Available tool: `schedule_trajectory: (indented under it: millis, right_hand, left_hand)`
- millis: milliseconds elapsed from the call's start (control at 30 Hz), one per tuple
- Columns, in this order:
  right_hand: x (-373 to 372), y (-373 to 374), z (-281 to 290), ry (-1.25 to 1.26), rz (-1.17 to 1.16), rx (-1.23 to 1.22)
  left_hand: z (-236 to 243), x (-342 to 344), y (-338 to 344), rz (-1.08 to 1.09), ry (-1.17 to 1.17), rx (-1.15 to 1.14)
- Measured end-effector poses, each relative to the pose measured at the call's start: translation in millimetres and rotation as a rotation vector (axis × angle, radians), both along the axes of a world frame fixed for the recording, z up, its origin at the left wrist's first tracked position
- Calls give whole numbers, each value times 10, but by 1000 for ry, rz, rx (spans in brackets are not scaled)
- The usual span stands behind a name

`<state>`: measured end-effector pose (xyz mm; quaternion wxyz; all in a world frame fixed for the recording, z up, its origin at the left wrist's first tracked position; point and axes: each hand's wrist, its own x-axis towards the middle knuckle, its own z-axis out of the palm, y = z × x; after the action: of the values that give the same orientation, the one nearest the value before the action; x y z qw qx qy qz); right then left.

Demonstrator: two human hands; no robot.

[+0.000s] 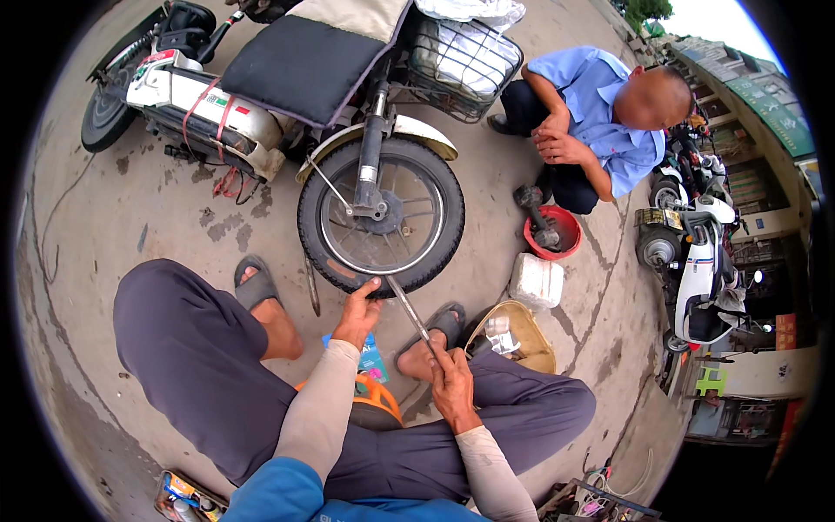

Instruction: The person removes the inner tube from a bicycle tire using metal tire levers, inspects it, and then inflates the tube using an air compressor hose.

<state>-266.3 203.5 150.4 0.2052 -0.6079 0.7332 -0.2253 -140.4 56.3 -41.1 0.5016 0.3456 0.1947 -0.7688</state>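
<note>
My left hand (355,315) grips the bottom of the front tyre (320,252) of a scooter, beside where a long metal bar (402,300) meets the rim (383,266). My right hand (452,390) is closed round the lower end of that bar, which slants down toward me from the wheel. A second metal bar (313,292) lies on the concrete left of the tyre. Below my hands are a blue packet (371,354) and an orange round object (380,400), partly hidden by my left arm.
A crouching person (631,130) is beside a red bowl (565,244) with a dumbbell-like tool (532,209). Near my right foot are a white block (535,280) and beige container (535,346). Parked scooters (700,278) line the right; toolboxes (191,501) sit low left.
</note>
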Motion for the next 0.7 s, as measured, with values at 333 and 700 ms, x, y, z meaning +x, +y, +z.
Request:
schedule_trajectory:
  millis: [333, 700]
  right_hand:
    - [320, -335, 332, 272, 181, 218]
    - [563, -2151, 1131, 864, 691, 339]
  left_hand:
    - [-44, 23, 27, -59, 10, -24]
    - [301, 186, 113, -147, -36, -108]
